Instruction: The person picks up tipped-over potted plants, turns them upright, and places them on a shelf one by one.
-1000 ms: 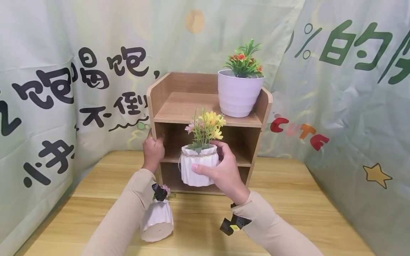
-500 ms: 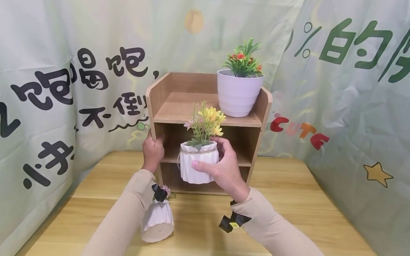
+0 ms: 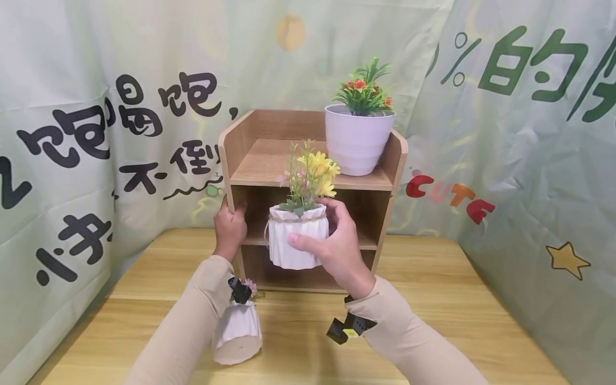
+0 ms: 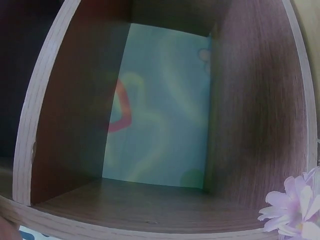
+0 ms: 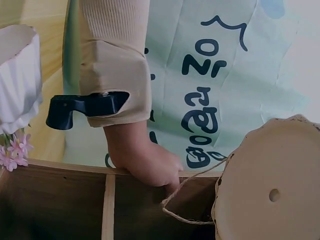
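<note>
My right hand (image 3: 339,251) holds a small white flowerpot (image 3: 295,246) with yellow and pink flowers, its thumb across the front and its fingers behind. The pot is upright, raised in front of the wooden shelf (image 3: 269,160). Its underside with a small hole (image 5: 265,170) and a loop of twine (image 5: 192,220) show in the right wrist view. At the shelf's left side panel, my left hand (image 3: 230,227) grips the front edge. In the left wrist view a shelf compartment (image 4: 250,100) appears, its back partly open to the cloth.
A larger white pot (image 3: 358,139) with red flowers stands on the shelf's top right. A second small white pot (image 3: 238,331) lies tipped over on the wooden table (image 3: 433,299), partly behind the left forearm. Printed cloth (image 3: 520,171) hangs behind and beside the table.
My right hand has lifted the small flowerpot slightly, so its flowers now overlap the shelf's top board. The left hand keeps its hold on the side panel.
</note>
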### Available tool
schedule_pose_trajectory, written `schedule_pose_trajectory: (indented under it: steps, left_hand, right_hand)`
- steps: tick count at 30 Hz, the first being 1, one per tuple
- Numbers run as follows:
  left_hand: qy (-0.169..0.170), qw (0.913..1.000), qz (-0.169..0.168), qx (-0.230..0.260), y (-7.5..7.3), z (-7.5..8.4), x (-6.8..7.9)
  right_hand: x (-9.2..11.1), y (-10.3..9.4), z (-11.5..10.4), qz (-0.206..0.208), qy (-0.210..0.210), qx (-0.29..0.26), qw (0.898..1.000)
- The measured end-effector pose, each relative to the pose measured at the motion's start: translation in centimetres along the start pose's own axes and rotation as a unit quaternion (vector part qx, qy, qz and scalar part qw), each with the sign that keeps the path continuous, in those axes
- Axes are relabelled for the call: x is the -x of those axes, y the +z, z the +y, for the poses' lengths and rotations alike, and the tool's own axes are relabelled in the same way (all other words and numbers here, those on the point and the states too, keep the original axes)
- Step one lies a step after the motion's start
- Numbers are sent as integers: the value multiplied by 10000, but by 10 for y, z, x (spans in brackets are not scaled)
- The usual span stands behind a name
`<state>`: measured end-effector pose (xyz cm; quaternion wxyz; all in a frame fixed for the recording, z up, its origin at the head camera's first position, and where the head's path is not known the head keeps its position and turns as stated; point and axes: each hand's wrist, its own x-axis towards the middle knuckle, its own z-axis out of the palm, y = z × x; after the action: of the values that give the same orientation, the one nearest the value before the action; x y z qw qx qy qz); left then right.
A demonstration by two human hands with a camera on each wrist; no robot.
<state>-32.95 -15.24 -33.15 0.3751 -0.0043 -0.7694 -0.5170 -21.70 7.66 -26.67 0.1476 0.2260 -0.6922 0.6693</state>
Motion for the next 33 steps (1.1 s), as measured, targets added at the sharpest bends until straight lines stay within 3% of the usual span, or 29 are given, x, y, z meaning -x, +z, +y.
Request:
schedule_pose_trajectory:
  steps: [23,33]
  left_hand:
    - [133,9999,90,-33,0,0,0]
    - [208,9997,105,72,1,-4,-1]
  right_hand:
    - [-26,3,-7,301,-739,-117,9967]
    - [-33,7,-3,801,-1005,287,9913]
